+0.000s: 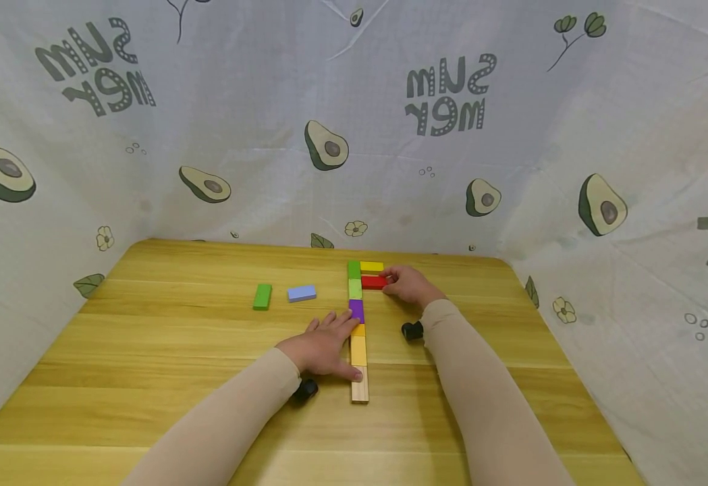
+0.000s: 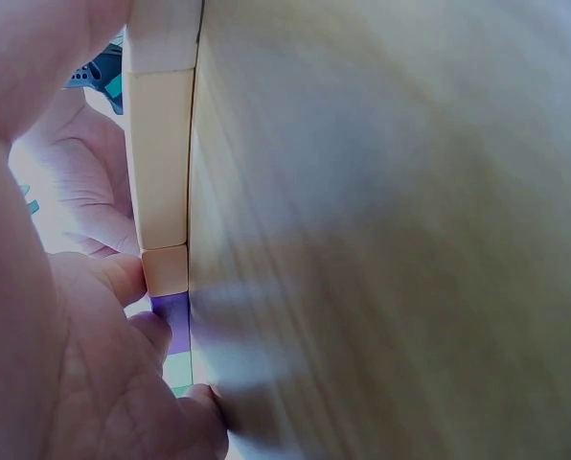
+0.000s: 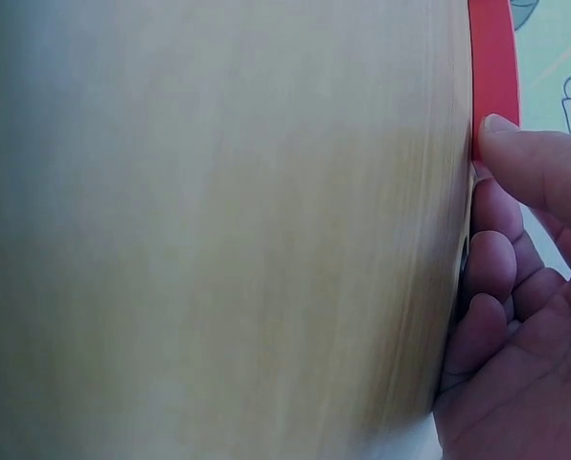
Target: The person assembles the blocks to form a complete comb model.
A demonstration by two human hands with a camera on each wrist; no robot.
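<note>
A straight column of flat wooden blocks lies on the table: a green block [image 1: 354, 270] at the far end, then a light green block [image 1: 356, 289], a purple block [image 1: 356, 310], orange ones and a plain wood block [image 1: 360, 391] nearest. My left hand [image 1: 323, 345] rests spread on the column, fingertips at the purple block and thumb on the plain one. With thumb and finger, my right hand [image 1: 413, 286] pinches the right end of a red block [image 1: 373, 283], which points sideways from the light green block. Above it a yellow block [image 1: 372, 267] extends right from the green one.
Left of the column, a loose green block [image 1: 262, 297] and a light blue block [image 1: 302, 293] lie on the wooden table [image 1: 165, 337]. A patterned cloth [image 1: 256, 121] hangs behind and at both sides.
</note>
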